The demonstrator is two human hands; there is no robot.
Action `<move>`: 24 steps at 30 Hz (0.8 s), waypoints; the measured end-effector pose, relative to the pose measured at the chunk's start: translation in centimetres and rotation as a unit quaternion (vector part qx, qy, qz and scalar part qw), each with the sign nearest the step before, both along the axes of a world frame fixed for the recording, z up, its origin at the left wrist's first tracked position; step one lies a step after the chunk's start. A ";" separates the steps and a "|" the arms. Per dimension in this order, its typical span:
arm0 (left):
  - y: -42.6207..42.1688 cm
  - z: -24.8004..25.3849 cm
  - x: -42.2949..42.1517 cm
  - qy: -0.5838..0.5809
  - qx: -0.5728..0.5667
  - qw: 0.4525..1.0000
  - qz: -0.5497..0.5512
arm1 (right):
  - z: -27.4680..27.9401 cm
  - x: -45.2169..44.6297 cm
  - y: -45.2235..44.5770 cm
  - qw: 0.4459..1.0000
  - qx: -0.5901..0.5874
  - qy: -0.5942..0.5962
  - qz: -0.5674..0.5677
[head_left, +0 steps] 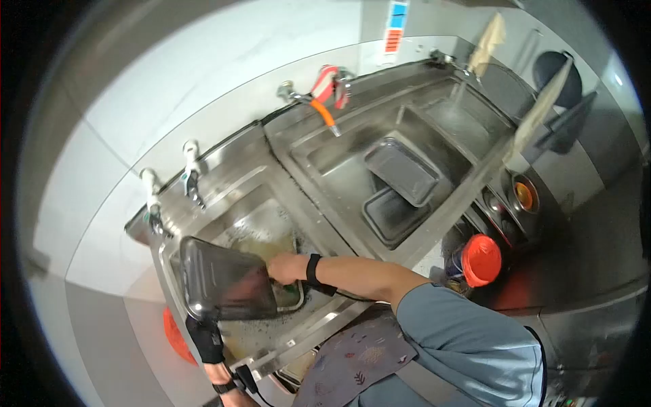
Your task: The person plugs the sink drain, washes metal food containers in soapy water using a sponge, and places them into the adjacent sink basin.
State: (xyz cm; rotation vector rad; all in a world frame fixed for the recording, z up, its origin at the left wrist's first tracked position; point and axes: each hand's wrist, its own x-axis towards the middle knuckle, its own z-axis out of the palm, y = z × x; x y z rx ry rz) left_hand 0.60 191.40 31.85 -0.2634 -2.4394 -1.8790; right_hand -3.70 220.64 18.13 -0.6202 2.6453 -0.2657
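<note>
In the left sink basin [261, 193], a dark rectangular pan [224, 281] is tilted up with its broad side toward me. At its lower left corner my left hand [205, 337], in a black glove, grips it. Bare and closed, my right hand [287, 268] is at the pan's right edge, over sudsy water. Its fingertips and whatever they hold are hidden. Below that hand, partly covered by the pan, lies another container [298, 298] with a pale rim.
Two dark rectangular pans [403, 169] overlap in the middle basin [339, 176]. A tap with an orange hose [325, 115] hangs over it. Water runs from a tap into the far right basin [468, 119]. A red-topped bucket [481, 260] stands below the counter's front edge.
</note>
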 end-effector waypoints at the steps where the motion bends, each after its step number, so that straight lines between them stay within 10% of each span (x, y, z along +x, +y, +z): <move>1: 0.3 0.2 0.4 0.021 -0.021 1.000 -0.003 | 1.3 0.5 0.3 1.000 -0.008 0.011 0.005; 11: 11.0 6.7 4.7 0.326 -0.378 0.820 -0.280 | 8.8 8.7 7.4 0.981 0.020 0.192 0.014; 24: 33.4 13.1 7.1 0.367 -0.337 0.731 -0.467 | 6.9 17.6 18.1 0.932 -0.216 0.290 0.027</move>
